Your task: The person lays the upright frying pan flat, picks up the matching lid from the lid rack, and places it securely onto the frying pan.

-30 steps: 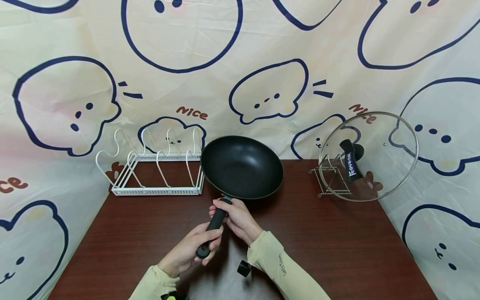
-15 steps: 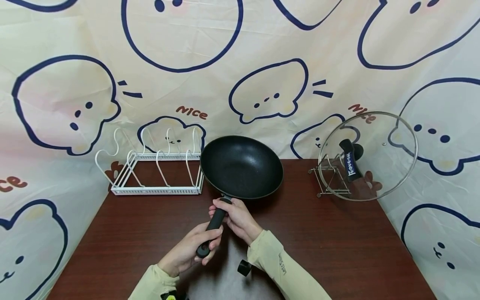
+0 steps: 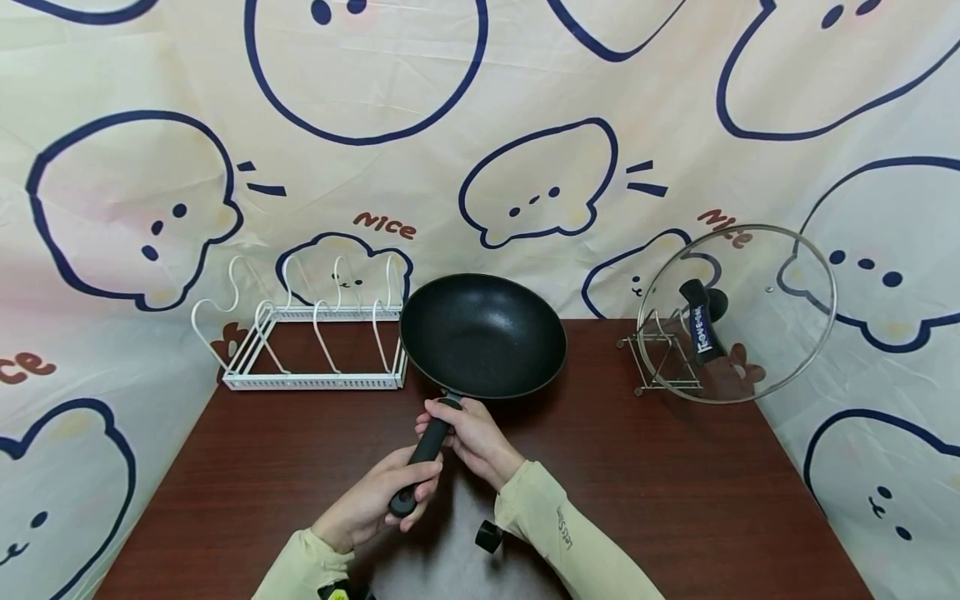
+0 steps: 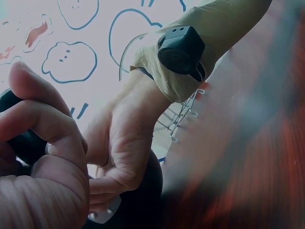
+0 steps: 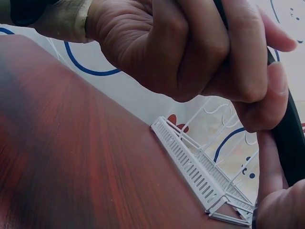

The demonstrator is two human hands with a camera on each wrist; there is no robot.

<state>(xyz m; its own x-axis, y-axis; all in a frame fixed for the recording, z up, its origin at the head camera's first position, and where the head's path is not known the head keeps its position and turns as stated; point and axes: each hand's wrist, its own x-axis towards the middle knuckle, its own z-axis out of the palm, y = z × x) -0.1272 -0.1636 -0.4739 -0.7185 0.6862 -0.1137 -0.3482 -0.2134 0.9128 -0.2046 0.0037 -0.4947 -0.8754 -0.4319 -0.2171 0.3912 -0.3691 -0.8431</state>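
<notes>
A black frying pan (image 3: 483, 337) is held in mid-view with its dark inside facing me and its handle pointing down toward me. My left hand (image 3: 382, 493) grips the lower end of the handle, thumb along the top. Higher up, close to where the handle meets the pan, my right hand (image 3: 476, 437) holds it as well. In the left wrist view, the right hand (image 4: 126, 138) shows with its fingers curled near the riveted bracket (image 4: 105, 213). The right wrist view has the left hand's curled fingers (image 5: 205, 52) around the dark handle (image 5: 291, 138).
To the left of the pan stands a white wire rack (image 3: 315, 382) with upright hooked dividers. A glass lid (image 3: 795, 333) with a black handle (image 3: 702, 321) leans upright in a small metal stand (image 3: 645, 367) on the right. Behind the brown table (image 3: 637, 483) hangs a patterned cloth (image 3: 420, 192).
My left hand and the handle's lower end have shifted very slightly left. The pan stays nearly in place, and both hands keep their hold.
</notes>
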